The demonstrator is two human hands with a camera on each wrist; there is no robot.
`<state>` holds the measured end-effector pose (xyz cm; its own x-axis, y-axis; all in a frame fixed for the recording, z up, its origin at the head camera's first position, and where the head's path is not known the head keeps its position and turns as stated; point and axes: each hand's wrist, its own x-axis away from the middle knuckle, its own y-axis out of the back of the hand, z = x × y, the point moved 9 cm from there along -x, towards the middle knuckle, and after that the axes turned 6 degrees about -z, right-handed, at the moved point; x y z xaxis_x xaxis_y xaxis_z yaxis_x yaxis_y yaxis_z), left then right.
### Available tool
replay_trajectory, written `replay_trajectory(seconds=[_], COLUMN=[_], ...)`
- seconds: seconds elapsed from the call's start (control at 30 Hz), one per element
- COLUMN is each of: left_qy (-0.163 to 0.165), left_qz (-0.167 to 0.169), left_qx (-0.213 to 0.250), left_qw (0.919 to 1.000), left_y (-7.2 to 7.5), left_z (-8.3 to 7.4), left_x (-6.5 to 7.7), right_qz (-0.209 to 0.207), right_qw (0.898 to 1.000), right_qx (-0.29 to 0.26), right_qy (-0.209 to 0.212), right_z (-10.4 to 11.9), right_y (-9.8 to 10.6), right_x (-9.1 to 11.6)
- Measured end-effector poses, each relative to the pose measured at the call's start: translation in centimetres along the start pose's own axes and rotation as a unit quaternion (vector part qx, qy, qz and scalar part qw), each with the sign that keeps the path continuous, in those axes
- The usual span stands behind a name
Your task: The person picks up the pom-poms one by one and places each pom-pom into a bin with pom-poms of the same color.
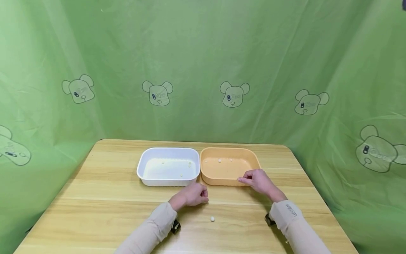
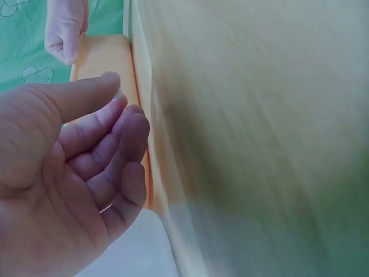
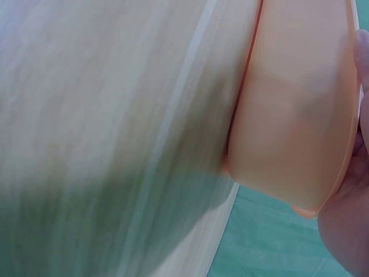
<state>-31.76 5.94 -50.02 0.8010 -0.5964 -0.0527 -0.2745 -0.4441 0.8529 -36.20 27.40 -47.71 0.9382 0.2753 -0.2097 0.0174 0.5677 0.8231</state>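
Observation:
My left hand (image 1: 192, 194) is in front of the white tray's right corner. In the left wrist view its thumb and index finger pinch a small white ball (image 2: 119, 94). A similar white ball (image 1: 212, 219) lies on the table, nearer the front. My right hand (image 1: 258, 181) is at the front rim of the orange tray (image 1: 219, 182), thumb and fingers close together over the right part of that rim. I cannot tell whether it holds anything. Several small whitish balls (image 1: 219, 160) lie in the orange tray. The white tray (image 1: 168, 182) holds several small yellowish pieces (image 1: 181, 175).
Both trays stand side by side, almost touching, toward the back of the wooden table (image 1: 104, 204). Green cloth (image 1: 196, 46) printed with bear heads hangs behind the table and on both sides. Dark wrist devices (image 1: 175, 226) sit under the sleeves.

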Motion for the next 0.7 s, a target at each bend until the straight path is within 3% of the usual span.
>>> replay_trajectory(seconds=[0.43, 0.7], left_qy=[0.009, 0.000], left_qz=[-0.002, -0.004], left_qx=[0.050, 0.047], left_qw=[0.9987, 0.9989], left_y=[0.6, 1.0], left_z=[-0.6, -1.1], left_x=[0.0, 0.0], right_qz=[-0.005, -0.005], right_qw=[1.000, 1.000], right_qx=[0.004, 0.007], right_qy=[0.003, 0.006], right_z=[-0.1, 0.0], right_y=[0.0, 0.0], right_x=[0.0, -0.1])
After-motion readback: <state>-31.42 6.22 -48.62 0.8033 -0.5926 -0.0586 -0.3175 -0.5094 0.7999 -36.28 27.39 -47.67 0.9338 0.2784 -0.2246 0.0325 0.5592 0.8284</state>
